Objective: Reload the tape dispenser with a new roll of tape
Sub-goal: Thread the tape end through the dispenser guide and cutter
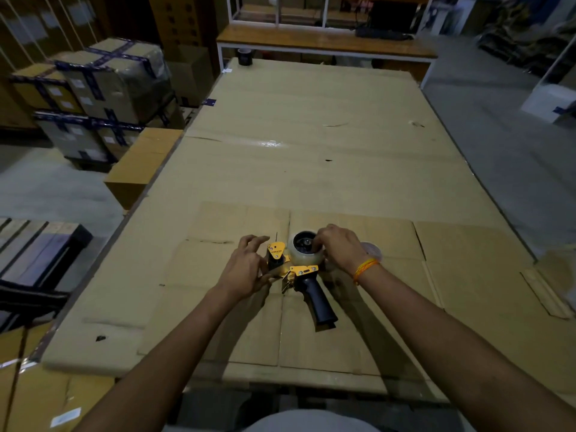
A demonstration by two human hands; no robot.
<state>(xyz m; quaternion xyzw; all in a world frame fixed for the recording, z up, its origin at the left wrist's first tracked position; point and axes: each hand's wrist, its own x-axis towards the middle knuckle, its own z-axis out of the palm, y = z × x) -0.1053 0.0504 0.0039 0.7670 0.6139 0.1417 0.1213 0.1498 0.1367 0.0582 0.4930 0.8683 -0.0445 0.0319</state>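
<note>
A yellow and black tape dispenser (307,275) lies on its side on the cardboard-covered table (311,145), its black handle pointing toward me. A clear roll of tape (304,255) sits on the dispenser's hub. My right hand (338,244) rests on the roll, fingers curled over its rim and the black hub. My left hand (246,266) presses against the dispenser's front end by the yellow plate, fingers spread. Just right of my right wrist, a second ring-shaped object (372,248) shows partly; it looks like another roll or core.
Flattened cardboard sheets (436,275) cover the table near me. A dark roll or cup (244,56) stands at the table's far left corner. Taped cartons (93,88) are stacked on the floor to the left. A wooden bench (327,42) lies beyond.
</note>
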